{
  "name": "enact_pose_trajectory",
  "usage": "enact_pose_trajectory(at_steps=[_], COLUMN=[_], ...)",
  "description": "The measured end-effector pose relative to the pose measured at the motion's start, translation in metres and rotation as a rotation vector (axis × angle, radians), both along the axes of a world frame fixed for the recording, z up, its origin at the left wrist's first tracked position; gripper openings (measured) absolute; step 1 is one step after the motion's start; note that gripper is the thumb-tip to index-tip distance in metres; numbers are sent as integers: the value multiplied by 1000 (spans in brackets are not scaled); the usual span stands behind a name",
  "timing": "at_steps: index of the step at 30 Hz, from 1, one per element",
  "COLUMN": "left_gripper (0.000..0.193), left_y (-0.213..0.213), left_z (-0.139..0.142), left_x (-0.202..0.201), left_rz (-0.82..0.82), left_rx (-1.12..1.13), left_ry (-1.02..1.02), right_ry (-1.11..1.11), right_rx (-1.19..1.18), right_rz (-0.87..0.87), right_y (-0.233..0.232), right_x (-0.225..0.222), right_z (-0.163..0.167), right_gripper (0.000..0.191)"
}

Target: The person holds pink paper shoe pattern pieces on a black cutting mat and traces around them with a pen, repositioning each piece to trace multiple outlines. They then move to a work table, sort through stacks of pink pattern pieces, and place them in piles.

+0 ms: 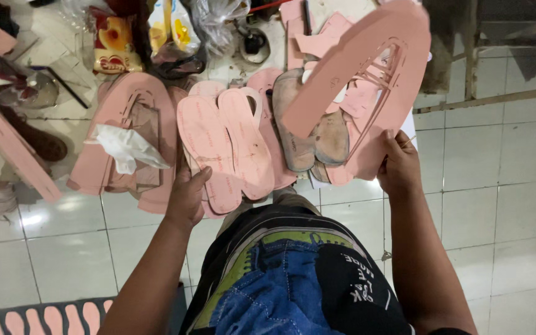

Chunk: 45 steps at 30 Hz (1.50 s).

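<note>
Here the right hand [398, 166] grips a large pink foam sheet with sole-shaped cutouts [367, 74]; the left hand [187, 195] clasps pink foam insoles [227, 146] stacked on the white tiled floor [504, 186].

Hands: I count two, my left hand [187, 197] and my right hand [398, 164].
Pink insole cut-outs under my left hand: two [231, 146].
Large pink cut sheet held up: one [367, 68].
Crumpled white cloth: one [125, 147].

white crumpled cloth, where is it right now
In the head view the white crumpled cloth lies on the pink cut-out sheets, left of the pink sole pair that the left hand touches.
</note>
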State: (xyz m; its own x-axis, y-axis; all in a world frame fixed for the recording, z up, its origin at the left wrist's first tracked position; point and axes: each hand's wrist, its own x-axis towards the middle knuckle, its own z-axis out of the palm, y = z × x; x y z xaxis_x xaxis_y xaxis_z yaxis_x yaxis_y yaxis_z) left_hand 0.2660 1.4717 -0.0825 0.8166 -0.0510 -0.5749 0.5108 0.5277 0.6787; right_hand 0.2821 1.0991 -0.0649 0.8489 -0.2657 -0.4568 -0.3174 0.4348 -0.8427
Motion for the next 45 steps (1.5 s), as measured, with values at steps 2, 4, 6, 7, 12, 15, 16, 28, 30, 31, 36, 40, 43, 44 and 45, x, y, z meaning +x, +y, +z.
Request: enact_pose_trajectory(at_steps=[2, 4, 6, 7, 12, 15, 16, 28, 30, 31, 36, 40, 43, 44, 45], left_gripper=[46, 45, 45, 47, 48, 49, 50, 49, 49, 48, 50, 49, 47, 47, 46], left_y=[-1, -1, 0, 1, 23, 25, 22, -40, -45, -49, -60, -63, -67, -68, -70], left_z=[0, -1, -3, -4, -5, -5, -6, -3, -1, 0, 0, 3, 3, 3, 3], left_x=[-1, -3, -7, -9, -23, -29, -32, -52, -58, -60, -58, -45, -26, -19, -14], left_rz=[-16, -12, 11, 22, 76, 108, 122, 219, 222, 241, 257, 301, 322, 323, 322], left_rx=[-21, -42, -65, -12, 97, 75, 57, -76, -62, -53, -25, -52, -73, -53, -33], left_ry=[15, 25, 27, -5, -43, 2, 6, 96, 96, 118, 120, 123, 113, 105, 98], right_ry=[7, 54, -9, -37, -179, -122, -90, -83, -135, -158, -121, -146, 60, 192, 169], right_rx=[14, 10, 7, 5, -105, -183, -201, -433, -431, -430, -1111, -1711, -1575, -1534, -1577], right_rz=[24, 29, -13, -31, -146, -288, -341, 2, 16, 22, 321, 307, 493, 625, 665], right_y=[-8, -11, -17, -19, -53, -72, -77, -28, -23, -23, -28, -27, -25, -27, -28], right_x=[-5, -9, -9, -8, 0, 12, 14, 170, 196, 206, 228, 216, 178, 159, 137], right_z=[-1, -7, -12, -13, -5, 11, 16, 21, 18, 18, 13, 12, 7, 4, 1], right_gripper=[17, 18, 14, 12, 10, 15, 17, 31, 31, 31, 38, 51, 46, 47, 47])
